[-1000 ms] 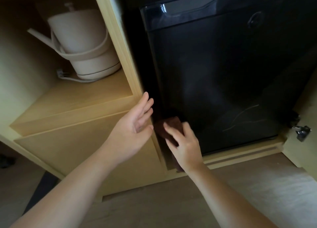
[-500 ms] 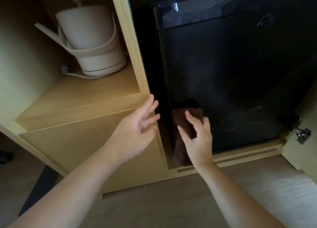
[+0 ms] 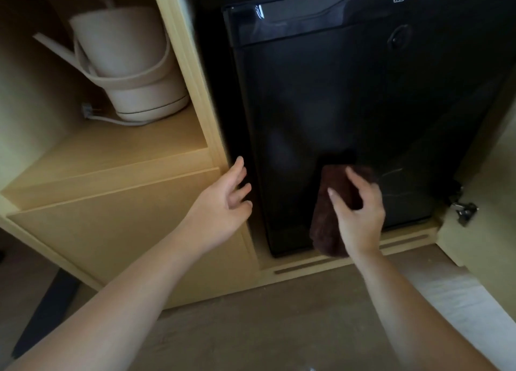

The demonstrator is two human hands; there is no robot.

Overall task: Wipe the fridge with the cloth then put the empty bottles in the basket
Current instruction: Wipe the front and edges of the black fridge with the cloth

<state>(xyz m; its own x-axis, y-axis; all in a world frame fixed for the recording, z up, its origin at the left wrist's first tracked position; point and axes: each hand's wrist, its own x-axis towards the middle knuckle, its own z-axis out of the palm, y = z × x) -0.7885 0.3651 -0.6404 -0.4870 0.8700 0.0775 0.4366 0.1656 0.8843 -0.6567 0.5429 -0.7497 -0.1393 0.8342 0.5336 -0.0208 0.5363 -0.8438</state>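
Note:
A small black fridge (image 3: 349, 105) stands inside a light wooden cabinet, its door closed. My right hand (image 3: 358, 217) presses a dark brown cloth (image 3: 325, 225) flat against the lower part of the fridge door, fingers spread over it. The cloth hangs down past the door's bottom edge. My left hand (image 3: 223, 203) hovers with relaxed fingers at the fridge's left edge, next to the cabinet's upright panel, and holds nothing. No bottles or basket are in view.
A cream electric kettle (image 3: 128, 66) with its cord sits on the shelf (image 3: 125, 150) in the left compartment. A metal hinge (image 3: 463, 211) and an open cabinet door are at the right. Wooden floor (image 3: 279, 314) lies below.
My right hand has slid the cloth to the right along the lower fridge door. The left hand has stayed by the cabinet's upright panel.

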